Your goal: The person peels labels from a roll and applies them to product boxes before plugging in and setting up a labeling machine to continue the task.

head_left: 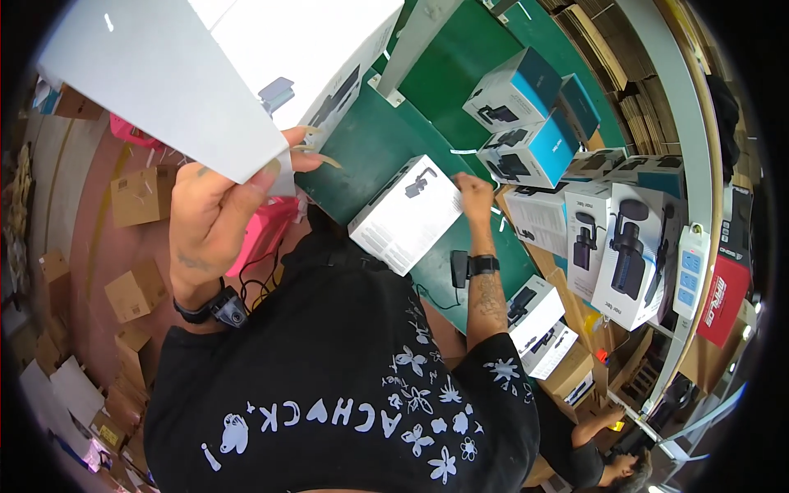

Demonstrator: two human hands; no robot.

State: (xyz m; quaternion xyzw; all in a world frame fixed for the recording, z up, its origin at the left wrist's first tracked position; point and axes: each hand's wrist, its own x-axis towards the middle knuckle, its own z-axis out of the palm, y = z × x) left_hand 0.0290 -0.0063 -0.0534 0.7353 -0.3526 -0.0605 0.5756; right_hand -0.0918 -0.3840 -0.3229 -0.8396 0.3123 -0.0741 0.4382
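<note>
My left hand (220, 204) is raised at the upper left, its thumb and fingers pinching the corner of a white cardboard flap (156, 82). The flap belongs to a large white box (304, 41) with a dark device printed on it, held close to the camera. On the green table lies a smaller white box (408, 212), its face showing a microphone on an arm and small print. At that box's right edge is my right hand (474, 197), fingers curled closed; whether something is inside them is hidden. A black adapter (459, 269) with a cable lies near my right wrist.
Blue-and-white boxes (526, 152) stand at the table's far right. More microphone boxes (629, 255) line the right side, beside a white power strip (690, 271). A pink stool (267, 234) and brown cartons (141, 197) are on the left. Another person (588, 448) is at lower right.
</note>
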